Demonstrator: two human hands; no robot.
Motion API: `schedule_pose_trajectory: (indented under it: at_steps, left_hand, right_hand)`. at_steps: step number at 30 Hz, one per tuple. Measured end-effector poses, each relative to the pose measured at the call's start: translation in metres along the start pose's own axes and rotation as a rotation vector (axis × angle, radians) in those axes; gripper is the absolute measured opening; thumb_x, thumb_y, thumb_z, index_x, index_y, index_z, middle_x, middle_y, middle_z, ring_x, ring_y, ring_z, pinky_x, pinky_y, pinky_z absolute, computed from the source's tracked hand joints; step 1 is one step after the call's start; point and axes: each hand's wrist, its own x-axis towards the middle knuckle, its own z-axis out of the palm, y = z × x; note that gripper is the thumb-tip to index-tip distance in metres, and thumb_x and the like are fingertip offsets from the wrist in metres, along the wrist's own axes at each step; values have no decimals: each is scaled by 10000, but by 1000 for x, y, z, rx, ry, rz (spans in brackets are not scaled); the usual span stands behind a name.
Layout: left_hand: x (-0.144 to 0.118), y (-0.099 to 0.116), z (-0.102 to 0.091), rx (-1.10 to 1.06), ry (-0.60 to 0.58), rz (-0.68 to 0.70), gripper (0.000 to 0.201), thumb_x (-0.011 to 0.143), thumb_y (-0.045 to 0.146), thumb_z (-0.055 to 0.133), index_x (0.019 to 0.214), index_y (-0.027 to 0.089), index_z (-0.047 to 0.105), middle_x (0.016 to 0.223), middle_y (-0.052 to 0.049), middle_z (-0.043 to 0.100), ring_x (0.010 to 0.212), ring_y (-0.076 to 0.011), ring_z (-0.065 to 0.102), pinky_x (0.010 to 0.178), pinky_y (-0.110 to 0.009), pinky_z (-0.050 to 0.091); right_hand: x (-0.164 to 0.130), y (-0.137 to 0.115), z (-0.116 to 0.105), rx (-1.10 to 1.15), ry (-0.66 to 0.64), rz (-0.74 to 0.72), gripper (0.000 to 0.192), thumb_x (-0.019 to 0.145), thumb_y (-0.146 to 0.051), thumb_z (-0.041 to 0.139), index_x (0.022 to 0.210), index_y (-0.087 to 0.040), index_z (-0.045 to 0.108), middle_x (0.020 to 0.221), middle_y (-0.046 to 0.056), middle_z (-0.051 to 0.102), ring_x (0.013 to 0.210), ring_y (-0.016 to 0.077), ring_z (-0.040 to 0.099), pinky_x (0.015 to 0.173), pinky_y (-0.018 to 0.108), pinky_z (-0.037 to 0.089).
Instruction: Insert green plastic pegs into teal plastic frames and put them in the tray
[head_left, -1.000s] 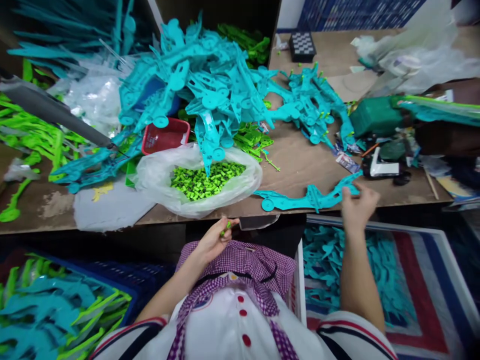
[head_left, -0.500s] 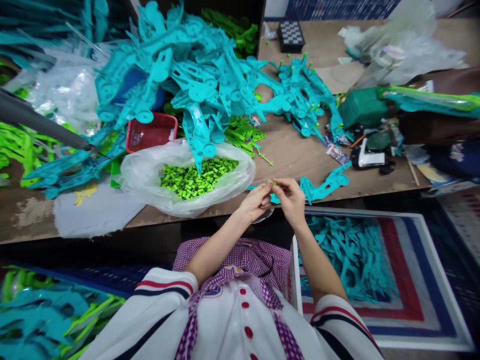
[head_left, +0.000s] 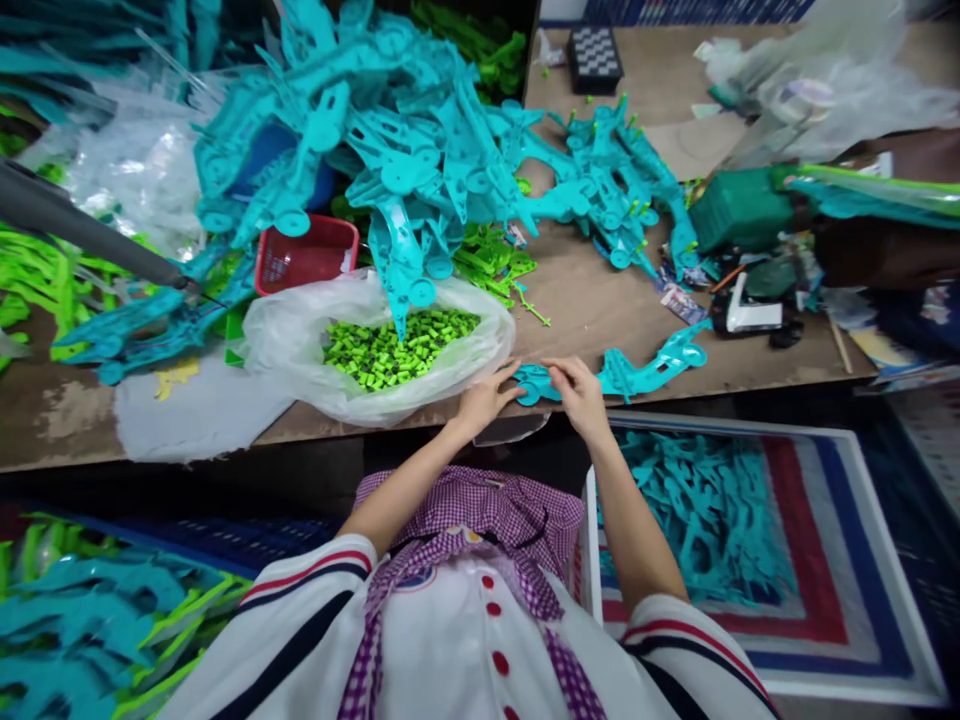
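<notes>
A long teal plastic part lies along the table's front edge, one end between my hands. At that left end, my left hand has its thumb and fingers around the part's tip, steadying it. Over the same part, a little to the right, my right hand is closed, thumb and fingers pinched together; anything between them is too small to make out. Just left of my hands, a clear plastic bag stands open, full of small green cylindrical pieces.
A heap of teal parts overhangs the bag, beside a red basket. More teal parts with green pegs lie behind. Below the table at right is a white-framed crate of teal parts. A grey bar juts in at left.
My hands, together with a small green piece at the fingertips before, have moved apart. The left has gone left and down to the teal part's end; the right is now over the part.
</notes>
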Motion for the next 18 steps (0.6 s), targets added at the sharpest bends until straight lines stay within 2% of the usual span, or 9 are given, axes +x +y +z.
schedule_pose_trajectory:
  at_steps: [3,8,18]
  left_hand:
    - [1,-2,1,-9,3,20,504,851,293,674,1343,247,577,1409,-51,557,1295,-223,514,1141,-373,346]
    - [2,-4,1,-15,-12,-12,499,863,289,655,1351,228,570,1396,-60,566,1280,-224,524,1125,-362,362]
    - [4,-2,0,31,-19,-17,490,853,307,654,1330,212,592,1330,-61,605,1212,-234,565,1080,-343,393]
  right_hand:
    - [8,4,1,-84,-70,-109,339,918,-467,536,1097,-217,677,1018,78,696,893,204,651,809,364,538]
    - [8,11,2,-130,-144,-204,220,938,-363,528,1008,-226,685,998,64,712,944,210,659,871,376,531]
    - [12,14,1,-183,-306,-282,209,941,-330,533,1037,-244,698,1044,57,723,971,214,674,886,373,529]
